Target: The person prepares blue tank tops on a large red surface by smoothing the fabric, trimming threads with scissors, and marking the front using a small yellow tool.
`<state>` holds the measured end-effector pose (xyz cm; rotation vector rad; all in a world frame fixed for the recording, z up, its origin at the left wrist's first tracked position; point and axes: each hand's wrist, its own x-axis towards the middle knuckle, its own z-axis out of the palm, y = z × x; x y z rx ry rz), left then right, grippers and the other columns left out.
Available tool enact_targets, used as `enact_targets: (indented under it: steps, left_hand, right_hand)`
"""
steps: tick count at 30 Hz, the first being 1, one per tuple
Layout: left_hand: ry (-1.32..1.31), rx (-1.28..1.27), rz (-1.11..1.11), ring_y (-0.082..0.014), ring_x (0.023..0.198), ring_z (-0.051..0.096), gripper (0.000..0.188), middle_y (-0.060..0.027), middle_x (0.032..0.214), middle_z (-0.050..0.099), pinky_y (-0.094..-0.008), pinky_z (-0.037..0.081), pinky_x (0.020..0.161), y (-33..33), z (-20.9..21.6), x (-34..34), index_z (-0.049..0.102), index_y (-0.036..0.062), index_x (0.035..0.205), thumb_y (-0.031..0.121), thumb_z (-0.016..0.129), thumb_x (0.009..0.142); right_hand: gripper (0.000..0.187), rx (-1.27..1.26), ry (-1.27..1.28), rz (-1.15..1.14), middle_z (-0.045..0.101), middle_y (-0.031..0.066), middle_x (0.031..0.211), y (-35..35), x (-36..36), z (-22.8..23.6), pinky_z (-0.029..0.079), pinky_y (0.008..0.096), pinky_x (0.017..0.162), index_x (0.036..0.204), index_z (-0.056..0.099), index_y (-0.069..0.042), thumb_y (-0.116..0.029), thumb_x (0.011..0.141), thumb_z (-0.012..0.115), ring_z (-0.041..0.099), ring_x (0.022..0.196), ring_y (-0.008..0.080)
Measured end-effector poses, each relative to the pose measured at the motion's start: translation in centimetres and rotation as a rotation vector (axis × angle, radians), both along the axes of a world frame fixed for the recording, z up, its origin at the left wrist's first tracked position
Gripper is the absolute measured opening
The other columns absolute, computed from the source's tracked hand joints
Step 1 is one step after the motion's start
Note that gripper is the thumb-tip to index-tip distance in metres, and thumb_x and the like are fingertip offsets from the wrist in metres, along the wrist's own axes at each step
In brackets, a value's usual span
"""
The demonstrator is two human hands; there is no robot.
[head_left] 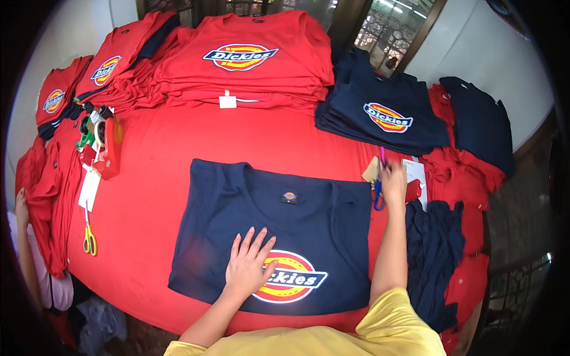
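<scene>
A navy sleeveless top point(219, 213) lies spread in front of me, with a bright oval print on its chest and a small label at the neck. My left hand point(250, 264) rests flat on it, fingers spread, partly over the print. Beyond the top's right edge, my right hand point(394, 185) has its fingers drawn together by a pink pen-like stick point(383, 155). Whether they grip that stick is hard to make out. Blue-handled scissors point(379, 196) lie right beside this hand, next to a brown tag point(371, 170) and a white paper point(414, 172).
Stacks of folded red tops point(249, 83) and navy tops point(380, 107) line the far side. At left stand a red tape dispenser point(110, 151) and yellow-handled scissors point(89, 240). Crumpled navy cloth point(436, 261) lies at right. Another person's arm point(25, 243) shows at far left.
</scene>
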<state>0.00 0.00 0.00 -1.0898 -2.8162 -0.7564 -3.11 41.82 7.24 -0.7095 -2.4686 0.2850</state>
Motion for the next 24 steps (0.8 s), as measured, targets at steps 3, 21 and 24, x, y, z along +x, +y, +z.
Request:
enact_targets:
  steps: [3,21,24]
  left_hand:
    - [-0.036,0.046,-0.017,-0.0306,0.141,0.035,0.049,-0.0105,0.145,0.048,-0.051,0.019,0.118,-2.2,1.4,-0.9,0.061,0.0141,0.13,0.035,0.066,0.086]
    - [-0.587,1.114,0.235,-0.0052,0.077,0.044,0.035,0.0059,0.086,0.041,-0.0211,0.039,0.07,-20.3,11.4,1.7,0.046,0.0119,0.093,0.028,0.076,0.086]
    - [-0.542,1.28,-0.058,-0.0114,0.085,0.058,0.038,-0.0034,0.092,0.055,-0.0246,0.048,0.074,-16.8,17.4,-0.4,0.043,0.0085,0.107,0.022,0.073,0.088]
  right_hand:
    - [0.031,-0.014,-0.104,-0.187,0.057,0.0232,0.106,-2.1,8.4,-6.6,0.048,0.0497,0.081,0.116,0.061,0.001,-0.014,0.089,0.063,0.058,0.098,0.0434]
    - [0.063,-1.439,0.293,0.993,0.067,0.0246,0.111,-11.0,33.8,3.6,0.051,0.0362,0.087,0.114,0.059,0.019,-0.008,0.066,0.088,0.069,0.095,0.0269]
    - [0.073,-1.489,0.841,0.835,0.066,0.0181,0.094,-9.9,31.6,4.9,0.056,0.0357,0.076,0.128,0.044,0.015,-0.008,0.071,0.084,0.068,0.081,0.0249]
